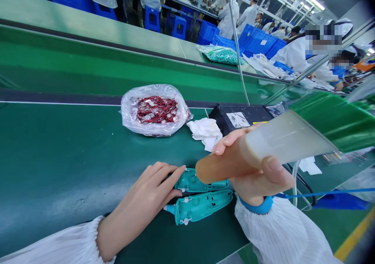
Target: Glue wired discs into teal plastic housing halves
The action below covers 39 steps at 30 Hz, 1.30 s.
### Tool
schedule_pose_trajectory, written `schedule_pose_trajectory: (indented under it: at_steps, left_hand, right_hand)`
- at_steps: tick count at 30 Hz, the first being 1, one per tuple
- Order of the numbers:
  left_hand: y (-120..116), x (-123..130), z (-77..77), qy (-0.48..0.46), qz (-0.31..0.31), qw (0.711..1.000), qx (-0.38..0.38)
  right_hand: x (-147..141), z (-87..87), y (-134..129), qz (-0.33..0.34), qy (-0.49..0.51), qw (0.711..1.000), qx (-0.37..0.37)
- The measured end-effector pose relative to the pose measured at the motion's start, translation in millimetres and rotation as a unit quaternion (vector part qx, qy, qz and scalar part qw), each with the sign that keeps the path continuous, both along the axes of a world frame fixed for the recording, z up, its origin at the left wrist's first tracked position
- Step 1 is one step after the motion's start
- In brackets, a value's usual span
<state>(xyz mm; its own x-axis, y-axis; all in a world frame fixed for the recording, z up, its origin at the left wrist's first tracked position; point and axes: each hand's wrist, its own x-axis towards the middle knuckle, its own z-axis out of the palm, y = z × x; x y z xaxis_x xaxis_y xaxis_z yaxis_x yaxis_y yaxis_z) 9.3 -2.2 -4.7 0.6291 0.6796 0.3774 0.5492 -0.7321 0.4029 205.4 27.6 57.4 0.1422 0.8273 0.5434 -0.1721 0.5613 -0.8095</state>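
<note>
The left hand [143, 201] lies open, its fingers resting against the ends of two teal plastic housings [202, 207], apparently to steady them on the green worktop [58, 158]. The right hand [252, 170] has its fingers closed around one translucent amber-tipped tube [278, 139], held raised just above the housings. One plastic bag [155, 111] of red-wired discs and one white cloth [205, 133] lie beyond them.

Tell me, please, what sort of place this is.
It looks like a factory assembly line, probably for small electronics: a long green conveyor belt, co-workers in white smocks and caps, and a plastic bag of red-wired metal discs.
</note>
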Motion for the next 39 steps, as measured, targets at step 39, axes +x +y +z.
schedule_pose_trajectory:
  at_steps: [39]
  left_hand:
    - [-1, 0, -2.0, 0.005, 0.012, 1.000, -0.016]
  right_hand:
    - [9, 13.1, -5, 0.024, 0.004, 0.998, -0.062]
